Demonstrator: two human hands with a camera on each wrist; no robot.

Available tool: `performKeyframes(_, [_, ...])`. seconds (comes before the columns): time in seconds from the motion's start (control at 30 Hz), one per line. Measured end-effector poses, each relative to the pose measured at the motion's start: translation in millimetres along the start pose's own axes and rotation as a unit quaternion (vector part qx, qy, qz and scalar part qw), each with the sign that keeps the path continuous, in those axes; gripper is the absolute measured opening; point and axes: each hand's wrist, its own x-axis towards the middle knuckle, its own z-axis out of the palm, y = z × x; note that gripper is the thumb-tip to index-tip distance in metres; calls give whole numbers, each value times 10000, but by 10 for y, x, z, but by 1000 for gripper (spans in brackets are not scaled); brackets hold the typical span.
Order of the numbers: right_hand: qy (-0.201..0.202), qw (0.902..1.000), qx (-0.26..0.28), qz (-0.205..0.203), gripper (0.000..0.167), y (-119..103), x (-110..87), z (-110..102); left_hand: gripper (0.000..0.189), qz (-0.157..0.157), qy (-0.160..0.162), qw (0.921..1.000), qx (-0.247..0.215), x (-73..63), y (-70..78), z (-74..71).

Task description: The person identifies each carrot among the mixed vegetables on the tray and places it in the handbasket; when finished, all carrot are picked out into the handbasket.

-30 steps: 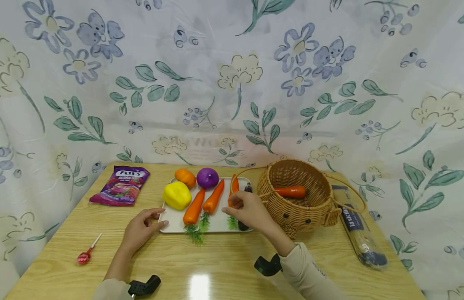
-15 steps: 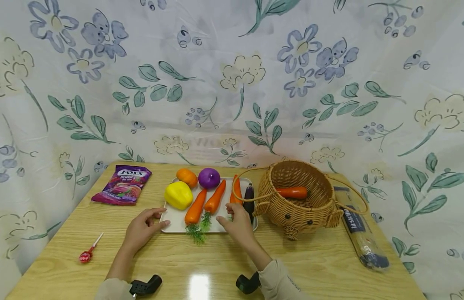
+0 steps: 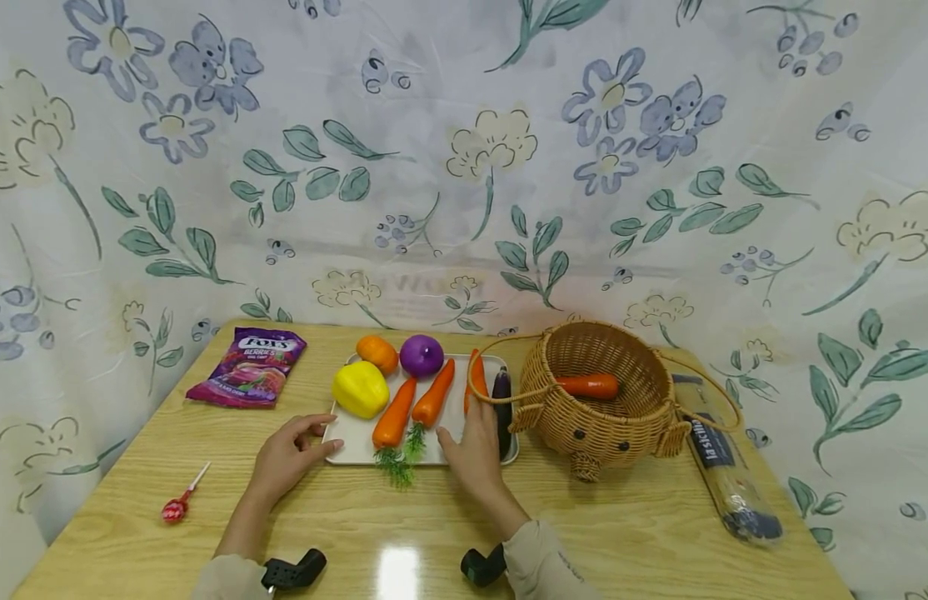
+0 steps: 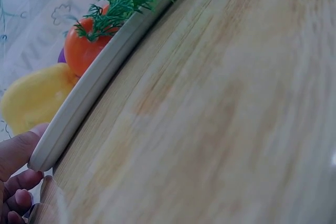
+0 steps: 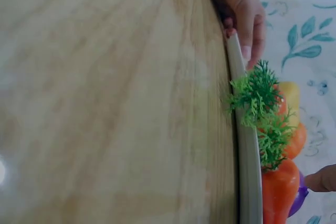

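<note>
A white tray [image 3: 426, 456] bears toy produce: two carrots side by side near its middle, a third carrot [image 3: 476, 379] further right, and a dark eggplant [image 3: 502, 400] at the right end. My left hand [image 3: 290, 457] pinches the tray's near-left corner, thumb [image 4: 18, 153] at the rim and fingers below. My right hand [image 3: 475, 454] lies over the lower part of the third carrot, hiding its leaves, with the thumb spread to the left. In the right wrist view only its thumb [image 5: 321, 179] shows, by the purple onion [image 5: 299, 198].
A wicker basket [image 3: 595, 425] with one carrot [image 3: 588, 385] inside stands right of the tray, its handle overlapping the tray's right side. Also on the tray are a yellow fruit [image 3: 361, 389] and an orange pumpkin [image 3: 377, 355]. A candy bag [image 3: 250, 367], lollipop [image 3: 177, 506] and pasta pack [image 3: 730, 467] lie around.
My right hand has moved left and down from beside the basket, then forward over the third carrot, uncovering the eggplant. The left hand stays at the tray corner.
</note>
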Motion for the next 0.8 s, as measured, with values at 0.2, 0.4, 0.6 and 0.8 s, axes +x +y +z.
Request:
performKeyframes(0.2, [-255,9986,-363,272,79,-17,101,26,45,-62,-54,10000,-4,2,28,-12])
performKeyframes(0.4, [-46,9966,-719,395,63,-44,220,97,45,-71,-84,9999,-26,-1,46,-15])
performKeyframes(0.6, [360,9947,-873,413,58,-36,298,199,45,-51,-57,10000,-52,-2,39,-14])
performKeyframes(0.8, [740,9899,-674,1006,57,-48,342,306,45,-19,-68,10000,-54,3,39,-13])
